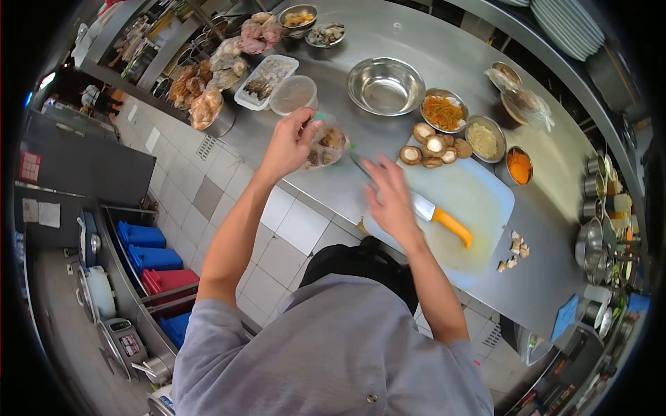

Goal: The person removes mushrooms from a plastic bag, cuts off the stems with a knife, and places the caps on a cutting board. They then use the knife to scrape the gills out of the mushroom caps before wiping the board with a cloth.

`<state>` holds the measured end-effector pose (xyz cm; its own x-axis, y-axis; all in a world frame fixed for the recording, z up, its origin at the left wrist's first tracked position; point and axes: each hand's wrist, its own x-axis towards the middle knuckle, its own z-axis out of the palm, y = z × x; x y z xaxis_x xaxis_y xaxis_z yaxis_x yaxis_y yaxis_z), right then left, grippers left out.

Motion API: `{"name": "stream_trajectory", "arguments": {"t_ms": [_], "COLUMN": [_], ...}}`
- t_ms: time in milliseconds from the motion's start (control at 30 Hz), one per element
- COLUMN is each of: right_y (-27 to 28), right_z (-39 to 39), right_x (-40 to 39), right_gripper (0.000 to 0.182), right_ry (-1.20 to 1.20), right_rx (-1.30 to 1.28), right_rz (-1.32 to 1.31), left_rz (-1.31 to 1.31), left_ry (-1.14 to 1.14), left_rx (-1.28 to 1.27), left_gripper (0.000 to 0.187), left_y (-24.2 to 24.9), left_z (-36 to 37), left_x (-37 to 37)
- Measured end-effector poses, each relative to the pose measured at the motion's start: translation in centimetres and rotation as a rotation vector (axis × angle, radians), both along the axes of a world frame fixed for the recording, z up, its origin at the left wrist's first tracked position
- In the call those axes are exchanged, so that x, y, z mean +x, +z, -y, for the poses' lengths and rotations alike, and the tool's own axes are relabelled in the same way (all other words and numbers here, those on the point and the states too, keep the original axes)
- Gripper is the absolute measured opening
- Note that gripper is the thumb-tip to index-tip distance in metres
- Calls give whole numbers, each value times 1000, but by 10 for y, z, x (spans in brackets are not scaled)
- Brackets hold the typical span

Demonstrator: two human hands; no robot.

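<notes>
My left hand (290, 144) is closed in a pinch on the top of a clear plastic bag (329, 148) with brownish pieces inside, held at the counter's front edge. A bit of green shows at the fingertips. To the right, my right hand (390, 196) is smeared by motion; a thin dark item runs from near its fingers toward the bag, and whether the hand grips it is unclear. Under that hand lies a yellow-handled knife (452, 226) on a pale cutting board (479, 208). Mushrooms (435, 145) sit at the board's back edge.
An empty steel bowl (386, 86) stands behind the hands. Bowls of shredded carrot (444, 112), chopped white bits (483, 139) and orange pieces (519, 166) are at the right. A white tray (266, 82) and a round plastic tub (293, 95) are at the left. Mushroom stems (517, 247) lie beside the board.
</notes>
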<state>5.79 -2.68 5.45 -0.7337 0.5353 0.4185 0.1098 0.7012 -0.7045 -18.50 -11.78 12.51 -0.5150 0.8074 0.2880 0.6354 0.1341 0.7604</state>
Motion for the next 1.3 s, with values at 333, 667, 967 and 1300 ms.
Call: {"name": "stream_trajectory", "arguments": {"t_ms": [333,667,967,1300], "right_y": [-22,-29,-34,-14], "right_z": [2,3,-30,-51], "right_x": [-77,-90,-111,91], "right_gripper": [9,11,22,61], "right_ry": [244,210,116,-167], "right_rx": [201,-26,-162,-108], "right_rz": [-6,24,-62,451], "left_rz": [-212,13,-341,139], "left_ry": [228,396,-163,-13], "left_rx": [119,-56,-65,-385], "left_gripper": [12,33,63,53], "left_y": [-54,-101,-61,-161], "left_z": [-25,-27,6,-36], "left_x": [-47,-130,-31,-115]}}
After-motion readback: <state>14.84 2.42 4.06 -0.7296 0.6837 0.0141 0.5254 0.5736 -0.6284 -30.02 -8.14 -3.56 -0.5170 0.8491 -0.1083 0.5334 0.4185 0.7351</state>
